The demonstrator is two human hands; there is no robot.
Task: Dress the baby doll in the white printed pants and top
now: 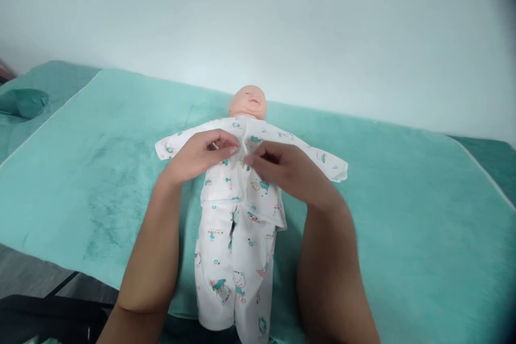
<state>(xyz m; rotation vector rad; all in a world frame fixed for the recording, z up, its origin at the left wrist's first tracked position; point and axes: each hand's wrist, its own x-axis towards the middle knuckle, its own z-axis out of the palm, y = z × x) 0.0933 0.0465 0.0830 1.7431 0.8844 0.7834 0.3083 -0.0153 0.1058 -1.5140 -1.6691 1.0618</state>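
Note:
A baby doll (248, 102) lies on its back, head toward the wall, sleeves spread to both sides. It wears a white printed top (223, 185) and matching white trousers (215, 274) with a dark slit at the crotch. My left hand (203, 153) is at the chest of the top, thumb and fingers pinched near its front edge. Close beside it my right hand (284, 166) pinches at the other side of the front opening. The fingertips nearly meet over the middle of the chest. Exactly how much cloth is between them is hard to see.
A green plush cover (121, 183) lies over the table under the doll. A pale wall (258, 21) rises behind it. At the far left is a hole (26, 103) in the covered table. A dark object (44, 317) stands at the lower left, below the table edge.

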